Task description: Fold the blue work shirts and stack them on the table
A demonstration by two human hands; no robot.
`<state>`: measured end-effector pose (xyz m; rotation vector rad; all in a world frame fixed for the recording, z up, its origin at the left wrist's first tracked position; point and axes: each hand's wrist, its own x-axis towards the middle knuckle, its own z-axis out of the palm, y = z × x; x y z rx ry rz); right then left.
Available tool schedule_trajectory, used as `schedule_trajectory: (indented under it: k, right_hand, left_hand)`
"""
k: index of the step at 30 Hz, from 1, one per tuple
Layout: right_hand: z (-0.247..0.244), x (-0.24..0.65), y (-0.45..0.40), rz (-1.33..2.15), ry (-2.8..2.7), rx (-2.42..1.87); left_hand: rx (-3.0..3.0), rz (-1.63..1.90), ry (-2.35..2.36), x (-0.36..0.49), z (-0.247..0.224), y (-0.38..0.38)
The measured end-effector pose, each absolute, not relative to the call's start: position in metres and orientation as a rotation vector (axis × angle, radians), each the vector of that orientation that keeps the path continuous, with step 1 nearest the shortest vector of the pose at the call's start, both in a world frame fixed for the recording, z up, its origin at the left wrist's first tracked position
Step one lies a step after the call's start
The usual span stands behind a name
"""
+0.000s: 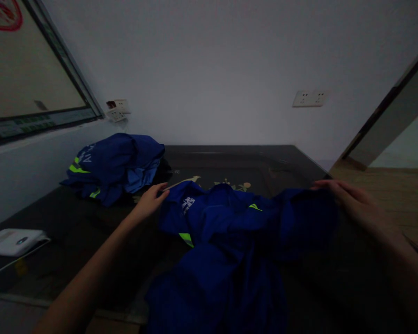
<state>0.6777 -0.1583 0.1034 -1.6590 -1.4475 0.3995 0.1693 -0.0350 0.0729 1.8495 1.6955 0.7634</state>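
A dark blue work jacket (226,227) with yellow-green patches and a white printed mark lies rumpled across the dark table, its lower part hanging toward me. My left hand (149,202) pinches its upper left edge between thumb and fingers. At the far right end of the cloth, my right hand (351,202) has its fingers closed on the raised edge; part of its grip is hidden by the fabric. The cloth is spread between both hands, with folds in the middle.
A heap of blue clothing (114,162) lies at the back left of the black table (230,155). A white box-like device (16,241) with a cable sits at the left edge. Behind is a wall with sockets (309,98); a window (31,69) is on the left.
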Motion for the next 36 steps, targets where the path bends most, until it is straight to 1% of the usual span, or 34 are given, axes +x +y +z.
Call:
schedule_trajectory:
  k: [3,6,8,10,13,17,20,23,26,28,31,33,36]
  right_hand:
    - [0.126,0.665,-0.137,0.58,-1.375,-1.561]
    - [0.132,0.65,-0.115,0.552,-1.695,-1.613]
    - [0.122,0.642,-0.102,0.588,-1.956,-1.695]
    - [0.101,0.636,-0.091,0.694,-2.139,-1.741]
    - [0.06,0.633,-0.081,0.79,-2.233,-1.795]
    - [0.024,0.638,-0.077,0.857,-2.261,-1.81]
    - [0.021,0.643,-0.07,0.947,-2.223,-1.743]
    - [0.026,0.638,-0.057,1.17,-2.112,-1.794]
    - [0.027,0.621,-0.045,1.241,-2.073,-1.841]
    - [0.025,0.609,-0.042,1.236,-2.08,-1.824]
    - [0.025,0.597,-0.045,1.385,-2.031,-1.852]
    - [0.033,0.596,-0.049,1.43,-1.957,-1.872]
    - [0.064,0.602,-0.053,1.346,-1.721,-1.743]
  left_hand:
    - [1.662,0.662,1.701,0.161,0.051,-0.032]
    - [1.533,0.655,1.595,0.162,0.045,-0.039]
    - [1.429,0.695,1.493,0.164,0.043,-0.045]
    - [1.308,0.747,1.362,0.163,0.04,-0.049]
    - [1.164,0.791,1.26,0.155,0.031,-0.051]
    - [1.043,0.779,1.338,0.142,0.024,-0.053]
    - [0.986,0.696,1.324,0.139,0.024,-0.061]
    - [0.968,0.618,1.182,0.144,0.027,-0.07]
    - [0.984,0.712,1.142,0.154,0.03,-0.074]
    - [1.035,0.876,1.162,0.161,0.035,-0.073]
    - [1.209,1.106,1.193,0.168,0.054,-0.063]
    - [1.395,1.178,1.225,0.17,0.079,-0.054]
    - [1.722,1.239,1.275,0.174,0.135,-0.039]
